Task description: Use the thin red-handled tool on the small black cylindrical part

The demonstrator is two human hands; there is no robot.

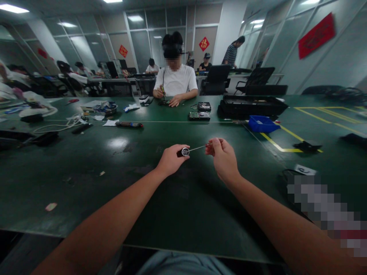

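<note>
Over the middle of the green table, my left hand (pixel 172 158) is closed around a small dark cylindrical part (pixel 185 152) with a silver ring at its end. That ringed end faces up toward me. My right hand (pixel 223 154) pinches the handle end of a thin metal-shafted tool, likely a screwdriver (pixel 197 148); a bit of red shows at the fingers. The shaft runs left, and its tip reaches the ringed face of the cylinder. Whether the tip sits inside or only touches the face, I cannot tell.
Across the green table (pixel 86 175), a person (pixel 175 78) works with a screwdriver. Two hard drives (pixel 199 115), a long black case (pixel 249 107) and a blue tray (pixel 263 124) stand toward the far side. A dark pen-shaped tool (pixel 129 125) and a white cable (pixel 61 126) lie left.
</note>
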